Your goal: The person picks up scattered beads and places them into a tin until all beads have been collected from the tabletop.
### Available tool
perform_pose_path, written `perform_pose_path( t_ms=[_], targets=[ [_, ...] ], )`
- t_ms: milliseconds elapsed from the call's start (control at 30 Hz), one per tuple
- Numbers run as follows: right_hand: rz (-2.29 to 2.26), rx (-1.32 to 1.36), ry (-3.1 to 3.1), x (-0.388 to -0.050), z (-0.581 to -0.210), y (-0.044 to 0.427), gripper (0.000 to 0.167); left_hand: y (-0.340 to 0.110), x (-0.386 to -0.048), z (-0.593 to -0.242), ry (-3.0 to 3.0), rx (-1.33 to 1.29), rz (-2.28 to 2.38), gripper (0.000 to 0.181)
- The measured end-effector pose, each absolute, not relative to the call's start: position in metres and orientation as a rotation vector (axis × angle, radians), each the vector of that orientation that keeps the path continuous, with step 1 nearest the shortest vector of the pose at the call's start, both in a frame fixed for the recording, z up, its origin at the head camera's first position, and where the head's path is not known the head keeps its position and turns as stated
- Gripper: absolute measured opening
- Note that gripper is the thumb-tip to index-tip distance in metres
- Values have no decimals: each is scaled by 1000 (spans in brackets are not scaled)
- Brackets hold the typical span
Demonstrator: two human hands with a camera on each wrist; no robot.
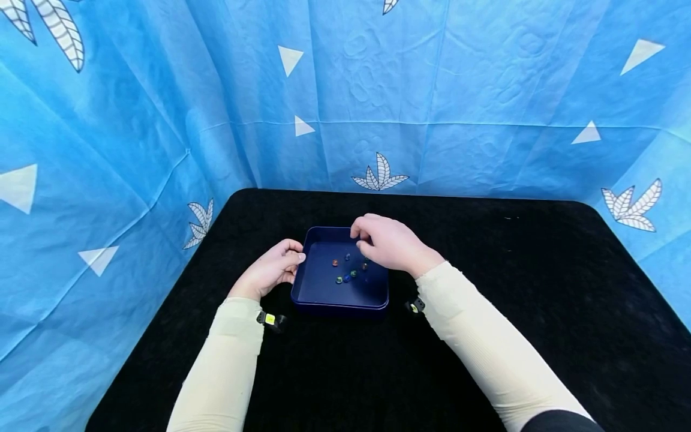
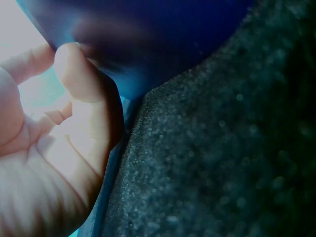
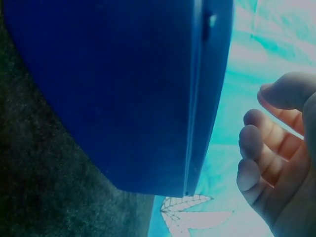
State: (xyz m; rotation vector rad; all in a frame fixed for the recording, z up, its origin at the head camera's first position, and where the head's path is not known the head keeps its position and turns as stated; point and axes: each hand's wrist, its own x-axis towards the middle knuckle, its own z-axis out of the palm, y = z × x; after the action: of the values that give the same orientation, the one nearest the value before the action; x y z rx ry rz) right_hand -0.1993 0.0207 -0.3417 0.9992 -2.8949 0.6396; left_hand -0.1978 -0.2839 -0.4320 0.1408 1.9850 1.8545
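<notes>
A dark blue rectangular tray (image 1: 318, 294) sits on the black table, with several small glass marbles (image 1: 346, 278) scattered over its floor. At its left side my left hand (image 1: 274, 267) pinches the wall, thumb at the rim and fingers outside; the left wrist view shows the thumb (image 2: 74, 69) against the blue wall. My right hand (image 1: 391, 245) hovers over the tray's far right part, hiding that corner. In the right wrist view its fingers (image 3: 252, 140) are loosely bent above the rim, and nothing shows between them and the thumb. An orange marble (image 1: 335, 263) lies left of the others.
The black cloth-covered table (image 1: 513, 288) stretches around the tray on every side. Behind and to the left hangs a blue curtain (image 1: 459, 90) with white leaves and triangles, meeting the table's far edge.
</notes>
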Motion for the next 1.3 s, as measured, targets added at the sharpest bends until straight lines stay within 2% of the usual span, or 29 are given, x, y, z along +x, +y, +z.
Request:
perform_pose_path(
  t_ms=[433, 867, 1300],
  targets=[
    [711, 913, -2846, -203, -344, 57, 12, -283, -198, -427, 1984, 169, 1851, 37],
    [662, 787, -2894, -183, -341, 112, 10, -284, -197, -429, 1998, 160, 1846, 39],
    [687, 726, -2935, -168, -353, 146, 10, -284, -195, -429, 2015, 116, 1836, 31]
  ],
)
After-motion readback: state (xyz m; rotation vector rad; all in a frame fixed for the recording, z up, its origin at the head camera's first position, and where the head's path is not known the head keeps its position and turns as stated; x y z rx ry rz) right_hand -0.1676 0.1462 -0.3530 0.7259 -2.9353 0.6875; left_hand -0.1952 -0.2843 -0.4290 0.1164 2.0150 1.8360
